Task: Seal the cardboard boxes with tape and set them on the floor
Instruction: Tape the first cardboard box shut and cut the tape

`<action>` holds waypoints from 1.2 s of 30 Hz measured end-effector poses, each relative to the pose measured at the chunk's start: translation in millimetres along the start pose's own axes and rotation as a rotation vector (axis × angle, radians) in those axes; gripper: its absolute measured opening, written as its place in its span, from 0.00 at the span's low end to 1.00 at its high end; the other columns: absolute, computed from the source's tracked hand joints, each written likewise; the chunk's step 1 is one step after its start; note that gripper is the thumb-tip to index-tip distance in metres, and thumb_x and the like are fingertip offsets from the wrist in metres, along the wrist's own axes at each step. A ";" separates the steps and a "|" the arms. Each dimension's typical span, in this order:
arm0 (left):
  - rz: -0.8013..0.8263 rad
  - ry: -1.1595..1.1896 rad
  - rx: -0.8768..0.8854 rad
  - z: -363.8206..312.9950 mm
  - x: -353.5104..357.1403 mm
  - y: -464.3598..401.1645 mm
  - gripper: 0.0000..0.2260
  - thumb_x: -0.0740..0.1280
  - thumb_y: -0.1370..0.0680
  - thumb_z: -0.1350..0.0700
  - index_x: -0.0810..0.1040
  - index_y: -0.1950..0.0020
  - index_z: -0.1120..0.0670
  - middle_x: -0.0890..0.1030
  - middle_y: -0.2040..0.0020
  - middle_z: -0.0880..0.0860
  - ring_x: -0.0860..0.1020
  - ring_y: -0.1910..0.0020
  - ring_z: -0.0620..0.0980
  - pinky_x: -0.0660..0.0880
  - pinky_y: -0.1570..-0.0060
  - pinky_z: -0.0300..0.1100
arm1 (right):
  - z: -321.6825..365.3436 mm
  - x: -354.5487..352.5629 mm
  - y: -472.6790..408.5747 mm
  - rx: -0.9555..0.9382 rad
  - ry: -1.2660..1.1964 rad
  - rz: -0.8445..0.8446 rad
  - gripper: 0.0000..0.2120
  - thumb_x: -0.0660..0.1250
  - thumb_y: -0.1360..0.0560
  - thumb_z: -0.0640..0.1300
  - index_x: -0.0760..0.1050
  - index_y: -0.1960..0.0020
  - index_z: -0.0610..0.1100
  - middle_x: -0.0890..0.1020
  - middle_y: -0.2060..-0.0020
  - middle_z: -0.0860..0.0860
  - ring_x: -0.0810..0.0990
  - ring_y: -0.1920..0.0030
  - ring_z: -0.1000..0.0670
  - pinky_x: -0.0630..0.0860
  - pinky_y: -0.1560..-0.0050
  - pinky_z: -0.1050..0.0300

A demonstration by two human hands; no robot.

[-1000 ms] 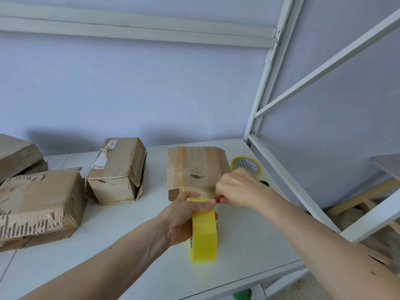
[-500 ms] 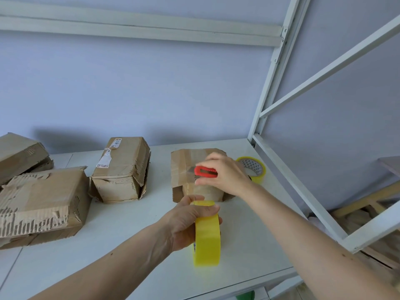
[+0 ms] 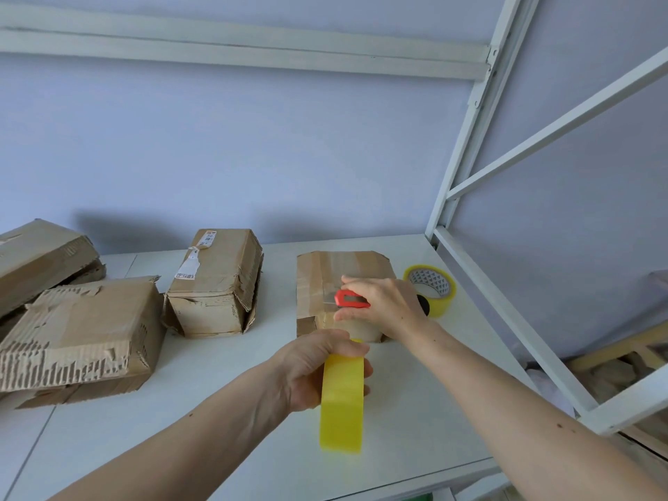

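Nearest the camera, on the white tabletop [image 3: 217, 446]: left hand [image 3: 314, 370] grasping one yellow tape roll [image 3: 341, 403], stood on edge. Just beyond: right hand [image 3: 383, 305] clasped round one red cutter [image 3: 352, 299], held over the small box [image 3: 325, 283].

Small box: lies centre of the tabletop; clear tape visible across its top and down its near face. Judged nearly sealed, strip possibly not yet cut free; not yet on the floor.

Second tape roll [image 3: 430, 289]: one, lying flat, right of the small box.

Further boxes, left: a labelled box [image 3: 217, 283], a torn box [image 3: 79, 334], a box at the left edge [image 3: 39, 258]. All look battered, sealing doubtful.

Count: four boxes on the tabletop, two rolls, one cutter.
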State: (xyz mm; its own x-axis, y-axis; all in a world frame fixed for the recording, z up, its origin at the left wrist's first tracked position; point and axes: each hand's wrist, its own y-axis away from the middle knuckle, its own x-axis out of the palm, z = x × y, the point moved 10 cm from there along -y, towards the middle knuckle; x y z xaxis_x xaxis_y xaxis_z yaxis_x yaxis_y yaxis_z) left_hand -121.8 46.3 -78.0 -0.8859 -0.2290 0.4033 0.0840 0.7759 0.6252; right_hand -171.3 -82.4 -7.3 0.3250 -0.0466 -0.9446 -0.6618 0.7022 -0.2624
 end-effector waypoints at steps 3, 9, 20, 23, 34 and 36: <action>0.028 -0.017 -0.020 -3.6 0.3 -1.6 0.15 0.76 0.33 0.67 0.77 0.49 0.58 0.82 0.60 0.60 0.84 0.61 0.58 0.80 0.60 0.53 | 3.9 -6.9 2.8 -0.078 0.001 -0.167 0.45 0.46 0.33 0.81 0.82 0.46 0.47 0.86 0.53 0.54 0.85 0.54 0.50 0.81 0.63 0.52; 0.036 -0.039 -0.035 -4.2 0.1 -1.4 0.14 0.76 0.35 0.67 0.78 0.51 0.60 0.82 0.60 0.61 0.84 0.62 0.57 0.79 0.55 0.56 | 1.1 -2.9 3.8 -0.120 0.005 -0.208 0.43 0.47 0.30 0.80 0.82 0.45 0.47 0.87 0.55 0.54 0.86 0.57 0.49 0.80 0.67 0.53; 0.055 -0.136 -0.048 -9.1 -4.2 1.0 0.21 0.77 0.34 0.70 0.77 0.45 0.58 0.82 0.59 0.60 0.83 0.61 0.58 0.79 0.56 0.55 | -4.1 0.9 1.2 -0.047 0.018 -0.039 0.37 0.61 0.31 0.74 0.77 0.32 0.51 0.85 0.43 0.51 0.82 0.42 0.46 0.78 0.47 0.50; 0.054 -0.132 -0.046 -3.5 -5.1 2.0 0.18 0.75 0.31 0.70 0.76 0.45 0.57 0.82 0.60 0.60 0.83 0.61 0.58 0.79 0.59 0.54 | -7.3 -1.6 1.9 -0.027 -0.021 -0.027 0.37 0.68 0.33 0.71 0.75 0.30 0.52 0.84 0.41 0.52 0.82 0.41 0.48 0.76 0.44 0.53; 0.142 -0.126 -0.045 -2.9 -20.4 16.6 0.25 0.74 0.38 0.68 0.75 0.43 0.57 0.82 0.58 0.62 0.83 0.64 0.57 0.82 0.61 0.51 | -2.1 8.6 -5.0 -0.080 0.072 -0.073 0.40 0.74 0.39 0.70 0.78 0.37 0.43 0.86 0.52 0.51 0.85 0.53 0.45 0.81 0.59 0.47; 0.155 -0.125 -0.045 -5.1 -21.0 17.0 0.26 0.75 0.37 0.68 0.75 0.41 0.56 0.82 0.57 0.62 0.83 0.62 0.57 0.82 0.60 0.51 | -3.6 9.7 -5.0 -0.047 0.069 -0.047 0.42 0.75 0.39 0.71 0.76 0.35 0.46 0.85 0.47 0.52 0.84 0.48 0.46 0.80 0.53 0.48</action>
State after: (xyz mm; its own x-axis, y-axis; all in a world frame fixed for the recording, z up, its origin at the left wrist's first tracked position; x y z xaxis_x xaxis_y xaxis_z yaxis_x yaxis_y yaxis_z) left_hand -99.4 61.4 -72.4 -0.9103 -0.0318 0.4127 0.2417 0.7685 0.5924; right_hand -167.3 -89.0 -15.8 0.3100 -0.1292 -0.9419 -0.6785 0.6640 -0.3143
